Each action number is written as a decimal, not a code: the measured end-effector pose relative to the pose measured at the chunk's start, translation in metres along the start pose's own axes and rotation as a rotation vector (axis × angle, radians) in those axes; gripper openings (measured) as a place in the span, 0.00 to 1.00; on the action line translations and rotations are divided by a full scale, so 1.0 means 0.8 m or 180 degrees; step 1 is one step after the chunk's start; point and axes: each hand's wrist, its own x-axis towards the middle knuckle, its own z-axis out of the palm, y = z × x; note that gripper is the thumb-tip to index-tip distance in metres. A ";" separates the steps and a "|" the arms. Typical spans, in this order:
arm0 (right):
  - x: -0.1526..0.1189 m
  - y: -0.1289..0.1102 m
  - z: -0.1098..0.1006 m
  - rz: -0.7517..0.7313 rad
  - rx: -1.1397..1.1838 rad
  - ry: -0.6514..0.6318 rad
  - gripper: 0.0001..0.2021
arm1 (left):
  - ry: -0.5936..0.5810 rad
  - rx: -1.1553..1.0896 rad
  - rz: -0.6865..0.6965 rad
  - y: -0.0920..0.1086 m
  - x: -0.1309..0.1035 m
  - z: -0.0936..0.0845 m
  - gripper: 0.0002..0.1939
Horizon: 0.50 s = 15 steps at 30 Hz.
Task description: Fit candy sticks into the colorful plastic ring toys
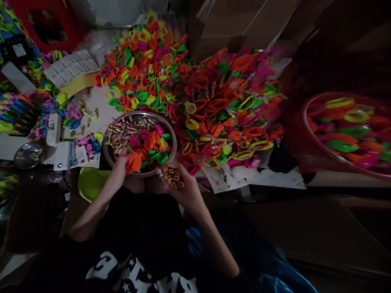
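Observation:
A round metal bowl (pixel 173 140) rests at my lap. Small wrapped candy rolls (pixel 122 132) fill its left part, and orange, green, yellow and pink plastic pieces lie on its right. My left hand (pixel 121 160) is at the bowl's near left rim, its fingers closed on an orange plastic piece (pixel 133 162). Just off the near right rim, my right hand (pixel 187 185) is curled around a bunch of small wrapped candies (pixel 173 177) with brown and yellow ends. The exact shape of the orange piece is blurred.
Behind the bowl rises a large heap of bright plastic toy watches (pixel 214 106). A red basin (pixel 308 122) of similar pieces stands right. To the left are a small metal dish (pixel 21 156), a printed sheet (pixel 71 67) and a white box (pixel 54 129). Cardboard (pixel 232 20) stands behind.

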 end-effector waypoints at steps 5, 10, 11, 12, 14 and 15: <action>-0.011 -0.028 -0.019 -0.0572 -0.0412 0.0200 0.18 | -0.0322 0.0500 0.0548 0.031 -0.039 0.019 0.16; -0.029 -0.042 -0.037 -0.0780 -0.0762 -0.0008 0.20 | -0.0645 0.2162 0.1769 0.040 -0.049 0.013 0.14; -0.032 -0.045 -0.039 -0.0834 -0.0829 -0.0069 0.21 | -0.0700 0.2374 0.1953 0.042 -0.049 0.013 0.14; -0.033 -0.046 -0.040 -0.0879 -0.0894 -0.0127 0.21 | -0.0743 0.2538 0.2096 0.044 -0.049 0.013 0.13; -0.035 -0.049 -0.041 -0.0941 -0.1008 -0.0217 0.22 | -0.0830 0.2760 0.2239 0.048 -0.048 0.014 0.11; -0.035 -0.050 -0.041 -0.0978 -0.1053 -0.0247 0.22 | -0.0864 0.2818 0.2274 0.051 -0.047 0.014 0.11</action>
